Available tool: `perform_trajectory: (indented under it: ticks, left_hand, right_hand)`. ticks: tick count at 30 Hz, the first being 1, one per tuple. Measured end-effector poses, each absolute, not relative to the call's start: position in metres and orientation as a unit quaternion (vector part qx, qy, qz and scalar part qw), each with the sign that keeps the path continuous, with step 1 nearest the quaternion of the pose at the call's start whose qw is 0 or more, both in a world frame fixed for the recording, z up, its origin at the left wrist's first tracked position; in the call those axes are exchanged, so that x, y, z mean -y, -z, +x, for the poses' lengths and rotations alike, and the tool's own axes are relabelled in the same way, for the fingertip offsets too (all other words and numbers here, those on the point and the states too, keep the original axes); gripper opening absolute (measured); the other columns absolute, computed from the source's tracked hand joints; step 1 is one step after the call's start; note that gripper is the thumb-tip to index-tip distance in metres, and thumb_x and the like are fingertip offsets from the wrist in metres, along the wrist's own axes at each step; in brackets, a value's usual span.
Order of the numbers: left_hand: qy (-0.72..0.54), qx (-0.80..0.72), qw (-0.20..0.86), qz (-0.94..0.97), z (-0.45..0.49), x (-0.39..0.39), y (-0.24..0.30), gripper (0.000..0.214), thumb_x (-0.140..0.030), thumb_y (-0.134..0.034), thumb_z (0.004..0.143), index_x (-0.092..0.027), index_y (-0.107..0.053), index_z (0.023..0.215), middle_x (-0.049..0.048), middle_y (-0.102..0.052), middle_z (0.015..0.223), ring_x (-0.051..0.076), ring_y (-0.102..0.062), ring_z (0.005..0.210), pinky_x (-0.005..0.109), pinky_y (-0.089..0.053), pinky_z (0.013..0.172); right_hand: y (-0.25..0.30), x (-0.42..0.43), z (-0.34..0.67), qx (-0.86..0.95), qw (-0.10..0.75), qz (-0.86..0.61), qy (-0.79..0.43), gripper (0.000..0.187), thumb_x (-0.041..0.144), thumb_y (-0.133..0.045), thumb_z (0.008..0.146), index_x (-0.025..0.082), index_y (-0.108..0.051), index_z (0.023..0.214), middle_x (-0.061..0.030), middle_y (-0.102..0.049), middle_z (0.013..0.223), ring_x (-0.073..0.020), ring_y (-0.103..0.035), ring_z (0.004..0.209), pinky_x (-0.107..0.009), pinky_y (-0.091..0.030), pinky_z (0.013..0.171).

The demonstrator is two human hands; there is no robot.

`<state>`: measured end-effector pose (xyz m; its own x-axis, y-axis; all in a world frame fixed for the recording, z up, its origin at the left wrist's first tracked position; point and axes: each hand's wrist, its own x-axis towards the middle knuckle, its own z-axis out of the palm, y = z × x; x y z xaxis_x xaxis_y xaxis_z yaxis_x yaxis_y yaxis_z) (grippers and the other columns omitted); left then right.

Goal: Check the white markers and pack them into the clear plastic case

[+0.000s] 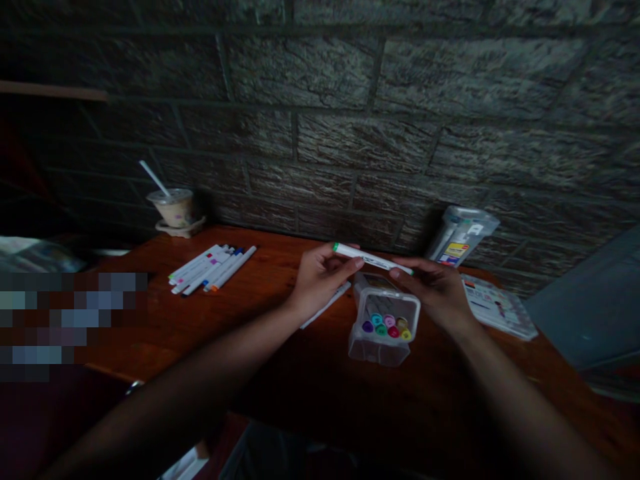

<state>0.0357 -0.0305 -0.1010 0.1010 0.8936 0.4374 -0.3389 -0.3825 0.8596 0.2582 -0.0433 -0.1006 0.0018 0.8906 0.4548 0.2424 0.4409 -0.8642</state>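
Both my hands hold one white marker with green ends (373,259) level above the brown table (280,347). My left hand (320,277) pinches its left end and my right hand (435,287) pinches its right end. Just below it lies a clear plastic marker case (383,320) on its side, with several coloured marker caps showing at its open end. Another white marker (327,303) lies on the table under my left hand.
A row of several white markers (213,269) lies at the table's back left. A plastic drink cup with a straw (175,208) stands by the stone wall. The case's clear lid (463,237) leans at the back right, beside a printed sheet (497,307).
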Motion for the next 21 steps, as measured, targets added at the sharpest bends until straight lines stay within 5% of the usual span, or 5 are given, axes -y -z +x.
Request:
perform_trajectory:
  ticks: [21]
  left_hand:
    - [-0.6, -0.304, 0.453, 0.585, 0.0335, 0.0394, 0.0983, 0.026, -0.027, -0.088, 0.076, -0.021, -0.077, 0.099, -0.0032, -0.07, 0.069, 0.007, -0.052, 0.047, 0.018, -0.038, 0.041]
  right_hand:
    - [0.1095, 0.036, 0.2568, 0.687, 0.567, -0.388, -0.236, 0.024, 0.029, -0.086, 0.08, 0.024, -0.082, 0.103, -0.0034, -0.081, 0.094, -0.0169, -0.073, 0.078, -0.032, -0.059, 0.069]
